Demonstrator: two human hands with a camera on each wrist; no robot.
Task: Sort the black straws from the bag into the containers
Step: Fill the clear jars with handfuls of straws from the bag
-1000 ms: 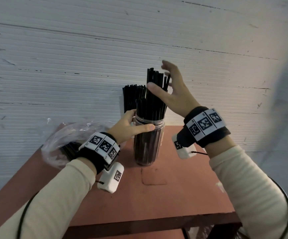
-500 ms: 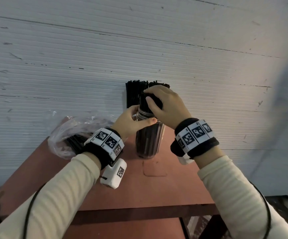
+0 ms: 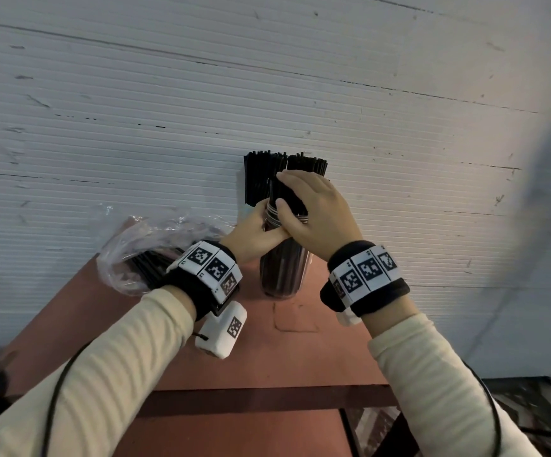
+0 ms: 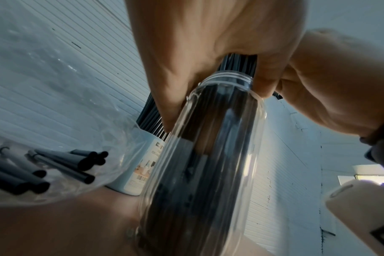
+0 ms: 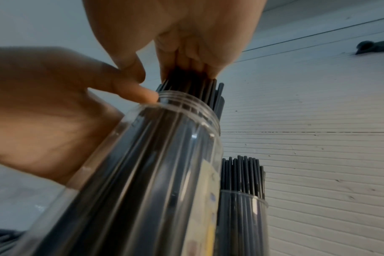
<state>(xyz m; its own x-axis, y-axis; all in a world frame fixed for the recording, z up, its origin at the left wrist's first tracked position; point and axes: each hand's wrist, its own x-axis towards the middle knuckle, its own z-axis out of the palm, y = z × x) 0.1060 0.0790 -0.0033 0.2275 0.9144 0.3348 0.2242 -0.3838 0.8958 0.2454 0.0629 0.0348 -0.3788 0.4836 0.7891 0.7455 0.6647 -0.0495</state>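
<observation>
Head view shows your left hand (image 3: pixel 251 237) wrapped around the neck of the clear jar (image 3: pixel 284 275) on the worktop (image 3: pixel 267 357), fingers curled on it. Your right hand (image 3: pixel 313 216) covers the jar's mouth, fingers clamped on the black straws (image 3: pixel 307 164) standing inside; their middles are hidden under your palm. A second jar (image 5: pixel 241 216) of straws stands behind, mostly blocked. The bag (image 3: pixel 142 252) lies left, its contents blurred.

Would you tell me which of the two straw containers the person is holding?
The nearer clear container: the left hand grips its neck; the right hand clasps its straws. The rear container stands untouched.
</observation>
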